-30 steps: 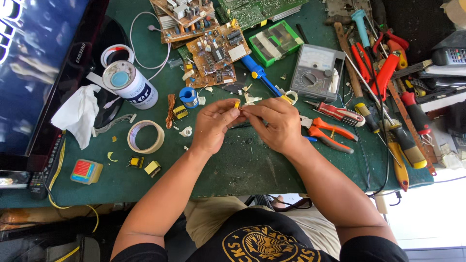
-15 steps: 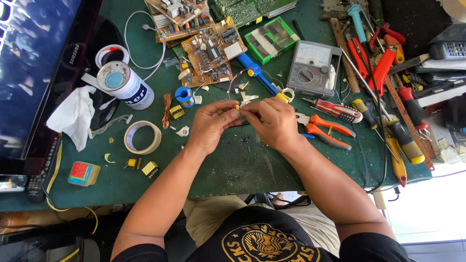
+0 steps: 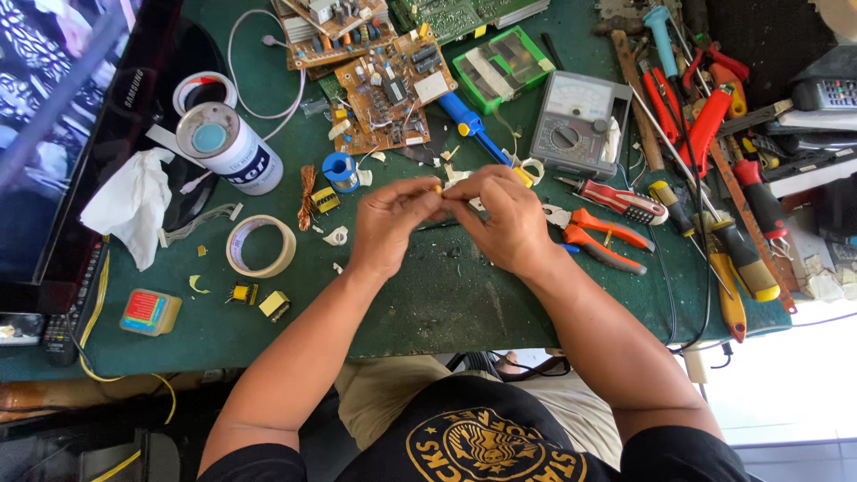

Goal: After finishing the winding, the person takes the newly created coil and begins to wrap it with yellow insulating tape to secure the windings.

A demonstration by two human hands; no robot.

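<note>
Above the green mat (image 3: 428, 295), left hand (image 3: 388, 223) and right hand (image 3: 504, 219) pinch a small yellow part (image 3: 438, 189) between fingertips.

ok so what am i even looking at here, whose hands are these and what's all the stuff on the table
There is no machine here: a person wears a camera on the head, so the one picture looks down on that person's own arms. The left hand and right hand meet over a green work mat and pinch a small part between the fingertips; it is too small to name. Around them lie a brown circuit board, an analog multimeter, orange-handled pliers, a roll of tape, a white can, a crumpled tissue and a row of screwdrivers on the right. A flat screen stands at the left edge.
</note>
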